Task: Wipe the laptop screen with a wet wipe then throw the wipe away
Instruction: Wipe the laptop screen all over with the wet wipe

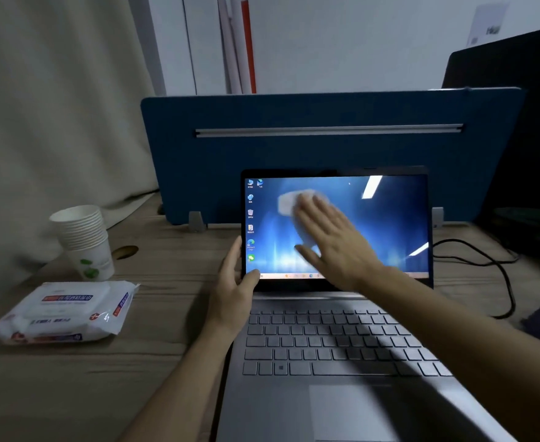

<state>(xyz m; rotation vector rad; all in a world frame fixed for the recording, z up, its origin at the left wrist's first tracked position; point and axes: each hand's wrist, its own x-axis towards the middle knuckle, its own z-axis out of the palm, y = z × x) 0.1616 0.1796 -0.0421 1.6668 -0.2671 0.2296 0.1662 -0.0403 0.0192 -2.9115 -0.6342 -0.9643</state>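
You're mid-wipe: your right hand [332, 237], fingers flat, presses the wipe [294, 202] on the screen [390, 224]; left hand [235, 275] grips its nine-o'clock edge. Next, sweep toward three o'clock.

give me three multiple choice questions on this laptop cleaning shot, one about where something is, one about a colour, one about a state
1. Where does the pack of wet wipes lie?
A. on the keyboard
B. on the desk left of the laptop
C. behind the divider

2. What colour is the desk divider?
A. blue
B. red
C. yellow

3. What is the right hand doing?
A. typing
B. lifting a cup
C. pressing a wet wipe on the screen

Answers:
1 B, the pack sits on the wooden desk near the paper cups.
2 A, the panel behind the laptop is blue.
3 C, the wet wipe lies under its flat fingers while the left hand holds the screen edge.
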